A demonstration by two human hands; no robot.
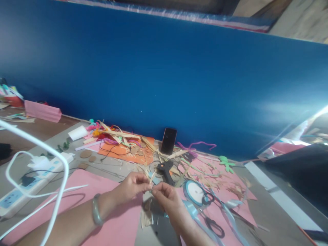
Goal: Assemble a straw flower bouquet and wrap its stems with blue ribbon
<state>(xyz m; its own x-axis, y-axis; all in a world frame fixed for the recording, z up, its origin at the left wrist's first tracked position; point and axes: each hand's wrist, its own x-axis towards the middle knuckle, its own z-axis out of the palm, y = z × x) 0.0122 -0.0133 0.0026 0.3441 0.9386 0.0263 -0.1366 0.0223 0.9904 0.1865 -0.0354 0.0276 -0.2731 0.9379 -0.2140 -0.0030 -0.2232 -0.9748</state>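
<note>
My left hand (136, 186), with a bangle (96, 209) on its wrist, is closed in a pinch on a small bundle of pale dried husk strips (151, 177). My right hand (166, 196) meets it from the right, thumb and fingers pinched at the lower end of the same bundle. The exact grip point between the fingertips is too small to make out. Just beyond the hands lies a black glue gun (166, 170). Scissors with black handles (214, 227) and a roll of light blue ribbon (195, 192) lie right of my right hand.
A phone (168, 140) leans on the blue partition (159, 75). Pink sheets (115, 218) and an orange sheet (123, 153) bear husk scraps. At left, a white cable (65, 171) crosses before a power strip (38, 184). A green pipe-cleaner figure (226, 163) lies at right.
</note>
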